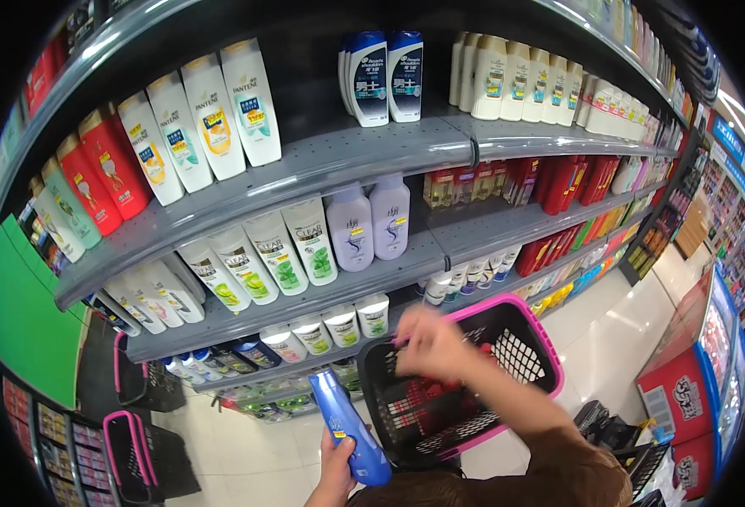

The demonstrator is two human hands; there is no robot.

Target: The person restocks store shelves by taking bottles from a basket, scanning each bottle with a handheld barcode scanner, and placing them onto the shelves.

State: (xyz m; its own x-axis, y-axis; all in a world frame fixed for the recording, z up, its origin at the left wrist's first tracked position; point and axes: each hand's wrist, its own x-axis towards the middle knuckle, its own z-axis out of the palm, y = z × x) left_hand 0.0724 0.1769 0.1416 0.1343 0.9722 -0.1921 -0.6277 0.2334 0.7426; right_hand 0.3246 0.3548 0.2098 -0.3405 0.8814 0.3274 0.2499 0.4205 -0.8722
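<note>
A blue bottle, with a small yellow sticker on its front, is in my left hand. The thumb lies across its lower part, and the bottle tilts with its top toward the shelves. My right hand is over the left side of a black shopping basket with a pink rim. Motion smears its fingers, so whether they grip the rim or handle cannot be made out. Red items show inside the basket, partly hidden by my right hand and forearm.
Curved grey shelves hold white Pantene bottles, Clear bottles, lilac bottles and dark blue bottles. Black baskets with pink handles stand at lower left. Red boxes and a chest-like display are at right.
</note>
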